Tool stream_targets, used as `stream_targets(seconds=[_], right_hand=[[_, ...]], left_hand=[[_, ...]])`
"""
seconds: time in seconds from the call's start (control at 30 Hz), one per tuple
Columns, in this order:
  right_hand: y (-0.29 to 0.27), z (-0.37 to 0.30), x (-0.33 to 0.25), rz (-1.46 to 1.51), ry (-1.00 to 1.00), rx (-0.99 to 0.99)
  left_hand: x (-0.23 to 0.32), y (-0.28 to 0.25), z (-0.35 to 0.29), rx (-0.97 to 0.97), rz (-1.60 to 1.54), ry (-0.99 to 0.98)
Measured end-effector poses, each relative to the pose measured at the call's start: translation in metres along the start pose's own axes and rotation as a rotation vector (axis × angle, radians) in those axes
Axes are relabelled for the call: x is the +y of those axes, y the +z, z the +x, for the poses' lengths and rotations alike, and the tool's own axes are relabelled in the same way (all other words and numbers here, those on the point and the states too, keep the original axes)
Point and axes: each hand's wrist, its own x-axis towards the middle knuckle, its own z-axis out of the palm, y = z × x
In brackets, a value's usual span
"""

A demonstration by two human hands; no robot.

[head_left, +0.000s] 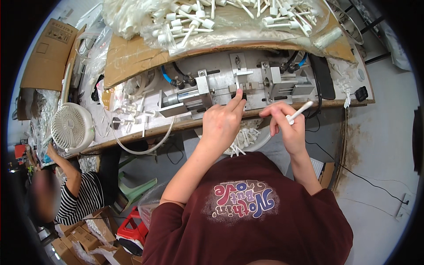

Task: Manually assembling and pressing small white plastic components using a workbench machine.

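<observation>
Our left hand (223,123) points its index fingertip at a slim white plastic rod (237,82) in the silver metal fixture (252,87) on the pale, wooden-edged desk (185,124); we cannot tell whether its grip is closed. Our right hand (287,126) grips a white, round-ended plastic stick (304,110) near the desk's front edge.

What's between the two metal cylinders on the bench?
Metal blocks, a white stick, and the left fingers at the stick's near end. Shows in the head view.
</observation>
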Motion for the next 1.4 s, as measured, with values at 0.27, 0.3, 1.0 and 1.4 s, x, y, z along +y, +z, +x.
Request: stream_targets(seconds=[0.27, 0.3, 1.0, 1.4], right_hand=[[0.008, 0.009, -0.003, 0.154, 0.119, -0.144], [0.01, 0.008, 0.004, 0.191, 0.176, -0.22], [-0.032, 0.305, -0.039, -1.036, -0.509, 0.317], [0.001, 0.289, -0.055, -0.992, -0.44, 0.195]], left_hand=[[0.018, -0.031, 0.011, 0.267, -0.296, 0.208], [0.021, -0.032, 0.012, 0.285, -0.317, 0.258], [0.001, 0.012, -0.006, 0.047, 0.095, 0.052], [0.0, 0.006, 0.003, -0.075, 0.124, -0.008]])
